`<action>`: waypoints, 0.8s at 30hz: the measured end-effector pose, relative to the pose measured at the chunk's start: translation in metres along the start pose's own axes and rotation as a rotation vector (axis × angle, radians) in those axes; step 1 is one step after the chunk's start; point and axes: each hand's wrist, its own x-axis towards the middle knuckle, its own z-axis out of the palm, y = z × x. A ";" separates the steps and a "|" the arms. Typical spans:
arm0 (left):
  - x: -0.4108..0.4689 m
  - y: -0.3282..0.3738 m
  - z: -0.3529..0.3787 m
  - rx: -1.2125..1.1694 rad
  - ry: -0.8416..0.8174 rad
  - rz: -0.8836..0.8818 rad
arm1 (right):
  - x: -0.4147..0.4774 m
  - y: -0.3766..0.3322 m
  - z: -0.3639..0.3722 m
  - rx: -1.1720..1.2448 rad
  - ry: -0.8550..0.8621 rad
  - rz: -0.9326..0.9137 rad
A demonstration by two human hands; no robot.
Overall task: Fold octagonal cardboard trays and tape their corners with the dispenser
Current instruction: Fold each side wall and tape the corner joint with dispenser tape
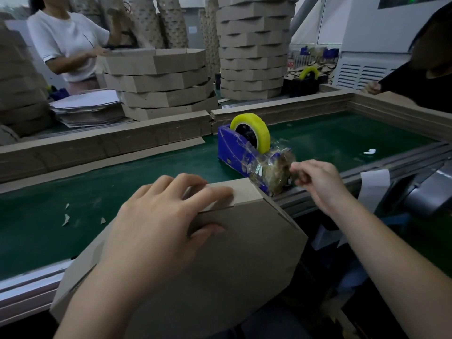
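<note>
while a long green conveyor belt (pixel 146 182) runs left to right beyond both sets of fingers, stacks of folded trays (pixel 161 84) rise well past the fingertips on its far side, behind a low cardboard wall. a person in a white top (pixel 68 42) stands by those stacks, far beyond the left fingers.

nearest the viewer, a brown cardboard tray (pixel 232 260) is tipped up on the belt's near rail, its flat base facing the viewer and one folded corner under the left fingers. the left hand (pixel 161 221) holds that corner: four spread fingers (pixel 212 192) lie over the top edge and the thumb presses the near face below them, so the wall sits between thumb and fingers.

just beyond the left fingertips and to their right stands a blue tape dispenser (pixel 234 150) with a yellow roll (pixel 259 128), its front caked in old clear tape. the right hand (pixel 318 182) is at that front end, thumb and fingertips bunched closed in a pinch on what looks like the tape end (pixel 294 176); motion blur hides the detail.

small cardboard scraps (pixel 66 218) lie on the belt, well left of the left fingers.
</note>
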 end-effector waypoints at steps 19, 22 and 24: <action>0.003 0.008 -0.014 -0.184 0.044 -0.071 | -0.066 -0.100 0.044 -0.352 -0.921 -0.080; 0.001 0.007 -0.014 -0.188 0.064 -0.075 | -0.066 -0.095 0.048 -0.355 -0.950 -0.027; 0.000 0.007 -0.013 -0.190 0.073 -0.074 | -0.067 -0.094 0.048 -0.350 -0.962 -0.011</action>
